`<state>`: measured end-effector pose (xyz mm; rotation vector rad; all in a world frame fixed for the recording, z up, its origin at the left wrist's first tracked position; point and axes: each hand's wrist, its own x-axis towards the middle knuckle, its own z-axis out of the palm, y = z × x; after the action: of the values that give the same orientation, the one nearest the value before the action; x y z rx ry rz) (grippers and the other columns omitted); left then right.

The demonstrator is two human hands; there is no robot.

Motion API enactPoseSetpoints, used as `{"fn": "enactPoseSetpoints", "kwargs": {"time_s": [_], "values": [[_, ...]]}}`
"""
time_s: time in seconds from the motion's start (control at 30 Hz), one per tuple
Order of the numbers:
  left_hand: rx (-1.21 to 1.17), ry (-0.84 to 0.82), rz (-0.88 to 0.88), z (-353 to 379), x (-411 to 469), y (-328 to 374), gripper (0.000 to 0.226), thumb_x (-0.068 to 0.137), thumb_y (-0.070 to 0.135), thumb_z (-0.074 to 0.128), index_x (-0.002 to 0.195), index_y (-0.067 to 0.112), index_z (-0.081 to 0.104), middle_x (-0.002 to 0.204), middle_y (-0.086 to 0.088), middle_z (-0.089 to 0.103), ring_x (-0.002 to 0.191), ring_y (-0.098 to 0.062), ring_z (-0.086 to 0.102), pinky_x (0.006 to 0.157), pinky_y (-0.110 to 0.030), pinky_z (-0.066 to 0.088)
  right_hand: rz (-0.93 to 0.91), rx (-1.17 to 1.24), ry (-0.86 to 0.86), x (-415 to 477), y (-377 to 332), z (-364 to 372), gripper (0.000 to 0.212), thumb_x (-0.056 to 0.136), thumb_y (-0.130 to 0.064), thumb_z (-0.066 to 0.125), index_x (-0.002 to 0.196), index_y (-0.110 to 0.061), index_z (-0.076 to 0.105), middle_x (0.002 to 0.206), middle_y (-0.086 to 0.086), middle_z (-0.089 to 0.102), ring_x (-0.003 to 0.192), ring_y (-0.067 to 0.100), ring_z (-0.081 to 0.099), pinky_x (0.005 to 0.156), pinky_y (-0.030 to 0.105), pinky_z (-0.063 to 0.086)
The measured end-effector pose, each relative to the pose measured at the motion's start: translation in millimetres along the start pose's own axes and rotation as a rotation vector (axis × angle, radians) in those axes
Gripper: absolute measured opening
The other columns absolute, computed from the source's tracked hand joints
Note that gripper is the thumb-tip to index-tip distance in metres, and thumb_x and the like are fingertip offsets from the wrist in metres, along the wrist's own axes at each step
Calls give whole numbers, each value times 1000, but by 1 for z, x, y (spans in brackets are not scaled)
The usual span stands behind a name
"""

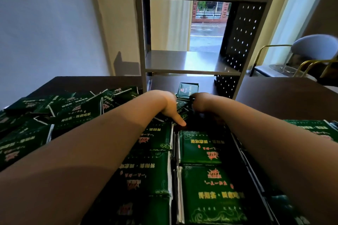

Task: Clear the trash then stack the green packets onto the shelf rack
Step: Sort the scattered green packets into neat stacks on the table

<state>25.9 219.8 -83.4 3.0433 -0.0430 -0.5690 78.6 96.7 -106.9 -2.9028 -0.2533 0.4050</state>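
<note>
In the head view, two bare forearms are stretched over a dark surface (283,95) covered with green packets (199,147), too many to be counted: a loose heap lies left of the fingers and neat rows lie nearer the camera. One tilted packet (182,105) is seen between the left hand (169,105) and the right hand (201,103). The right fingers (193,97) are curled against its edge. One left digit is stretched straight and the others are hidden, so that grip cannot be told. Just beyond the fingers, one lone packet (188,88) is laid on the lowest of the shelf rack's (192,63) three visible levels. One chair (311,47) is seen far right.
</note>
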Motion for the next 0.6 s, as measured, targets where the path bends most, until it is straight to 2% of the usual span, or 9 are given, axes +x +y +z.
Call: {"fn": "enactPoseSetpoints", "kwargs": {"time_s": [0.07,0.13,0.2,0.27,0.37,0.47,0.5,0.53,0.6], "values": [[16,27,14,-1,2,0,86,81,59,71,141,3,44,136,-12,54,121,-30,55,96,-38,46,-24,-91,4,3,3,0,44,100,-30,53,137,-7,53,134,15,59,120,31,58,95,32,47],[19,83,22,-1,4,0,66,88,46,69,133,2,50,127,-13,58,113,-30,58,86,-35,47,-30,-190,50,5,8,-3,36,98,-21,53,131,-7,58,130,15,61,116,30,61,87,31,48],[22,116,13,0,6,-2,50,92,40,64,123,2,58,108,-11,61,98,-28,60,74,-32,46,-11,-252,90,5,14,-6,36,101,-16,44,134,-6,55,135,16,57,122,31,57,92,33,48],[19,150,-2,0,8,-4,42,95,39,59,112,2,63,85,-7,55,83,-25,56,66,-31,42,9,-226,112,3,19,-7,37,103,-17,40,136,-5,52,137,16,55,125,31,54,94,31,46],[-20,213,-28,-2,9,-8,30,97,34,57,100,4,61,76,-5,48,69,-20,49,53,-29,36,-20,-85,171,10,29,-2,43,100,-19,47,142,-9,45,145,16,45,130,33,47,97,30,42],[-89,289,-69,-5,9,-15,22,98,29,55,94,7,52,74,-4,44,65,-18,44,48,-27,30,-124,-11,141,22,26,6,64,95,-21,50,155,-28,27,164,4,18,145,36,28,117,41,29],[-128,308,-83,-5,10,-17,21,99,27,54,95,6,51,74,-4,44,64,-18,44,48,-27,30,-151,-47,88,25,23,9,62,96,-22,48,154,-31,29,164,2,19,146,36,28,118,43,28],[-173,323,-98,-5,10,-19,20,100,25,52,97,5,52,74,-5,44,62,-17,44,48,-27,30,-161,-77,29,24,17,10,56,97,-23,46,152,-29,37,161,3,28,142,34,35,116,43,33],[-262,359,-121,-4,12,-21,23,101,22,50,105,0,56,73,-7,45,59,-18,43,49,-28,33,-186,-71,-11,21,10,12,44,98,-17,43,140,-17,54,146,11,51,128,32,52,106,39,45]]}}
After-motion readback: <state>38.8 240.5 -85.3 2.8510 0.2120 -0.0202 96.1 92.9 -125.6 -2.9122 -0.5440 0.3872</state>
